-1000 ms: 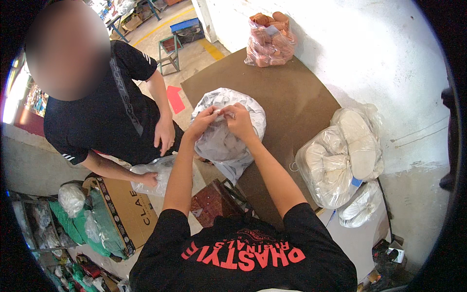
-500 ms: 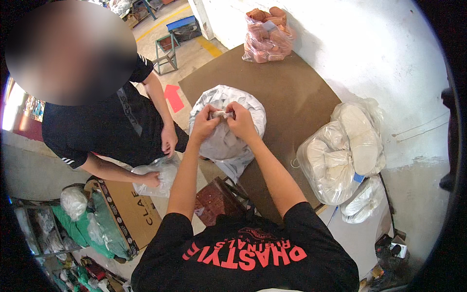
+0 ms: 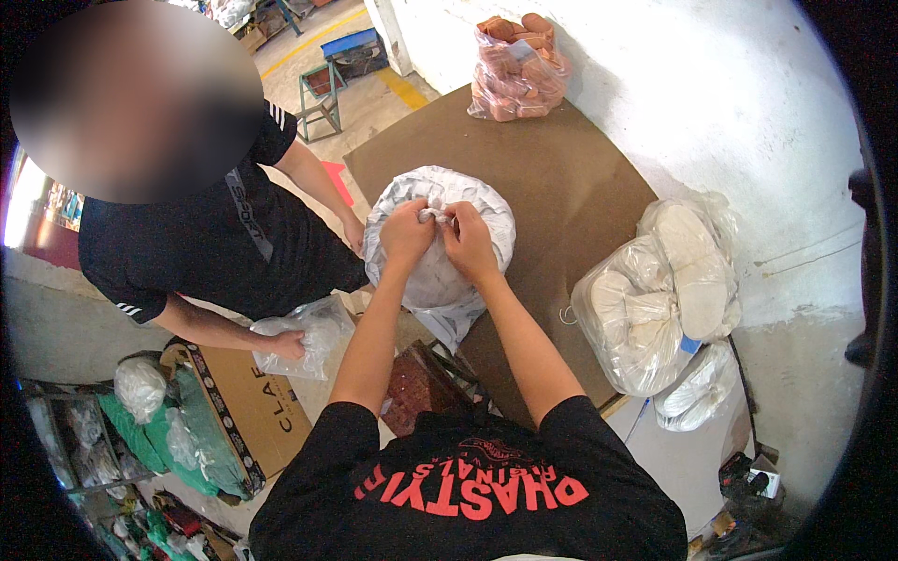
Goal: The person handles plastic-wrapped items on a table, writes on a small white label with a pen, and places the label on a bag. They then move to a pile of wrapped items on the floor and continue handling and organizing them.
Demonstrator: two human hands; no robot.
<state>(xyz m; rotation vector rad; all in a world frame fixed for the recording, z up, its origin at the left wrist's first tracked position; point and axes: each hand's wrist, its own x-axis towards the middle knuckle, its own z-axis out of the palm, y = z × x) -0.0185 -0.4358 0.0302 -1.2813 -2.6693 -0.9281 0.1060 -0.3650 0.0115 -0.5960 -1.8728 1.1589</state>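
Note:
A large white plastic bag [image 3: 440,288], filled out and rounded, rests at the left edge of the brown table. Both of my hands are at its gathered mouth. My left hand [image 3: 408,232] is closed around the bunched plastic from the left. From the right, my right hand [image 3: 469,244] pinches the same gathered neck between thumb and fingers. The bag's contents are hard to make out through the plastic. To my left, a co-worker holds a clear plastic bag [image 3: 323,327] in one hand; the co-worker's other hand is beside my white bag.
On the brown table [image 3: 580,196], a bag of orange-brown pieces [image 3: 519,70] stands by the far wall. Clear bags of pale, sole-shaped pieces [image 3: 645,299] lie at the right. A cardboard box [image 3: 248,402] is at the lower left, and a dark red crate [image 3: 412,388] sits below my arms.
My hands have shifted on the bag's neck, the left now wrapped more closely around it. The co-worker's free hand has moved right, up against the white bag.

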